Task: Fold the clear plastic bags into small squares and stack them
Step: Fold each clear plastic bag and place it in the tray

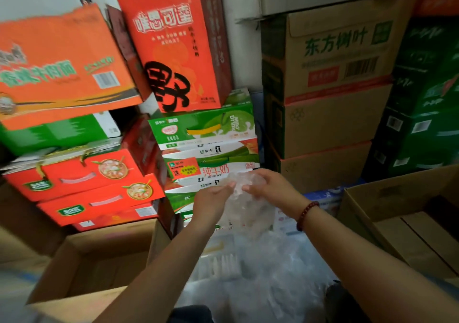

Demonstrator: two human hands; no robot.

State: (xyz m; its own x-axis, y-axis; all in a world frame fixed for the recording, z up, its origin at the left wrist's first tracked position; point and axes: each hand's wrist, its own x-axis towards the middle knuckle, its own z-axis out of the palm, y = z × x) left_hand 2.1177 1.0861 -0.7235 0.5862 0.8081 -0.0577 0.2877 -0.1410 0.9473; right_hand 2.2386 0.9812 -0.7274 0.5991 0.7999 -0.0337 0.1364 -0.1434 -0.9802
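Clear bag held up in mid-air between both hands, in front of the stacked milk cartons, crumpled and hanging down below the fingers. Left hand at the bag's left edge, fingers curled, tips pinching the plastic. Right hand at the top right, fingers bent over the bag's upper part and gripping it (thumb side hard to make out through the blur). Bead bracelet on the right wrist.

Below the hands, a heap of more clear plastic spread across the lap area, with nothing in it readable as a folded square or a stack.

Open brown box at lower left, just beside the left forearm. Another open brown box at lower right.

Further back, red cartons stacked at left, with an orange carton tilted above them. Tall red gift box standing on the milk cartons. Brown cartons stacked at centre right, and dark green cartons at far right.
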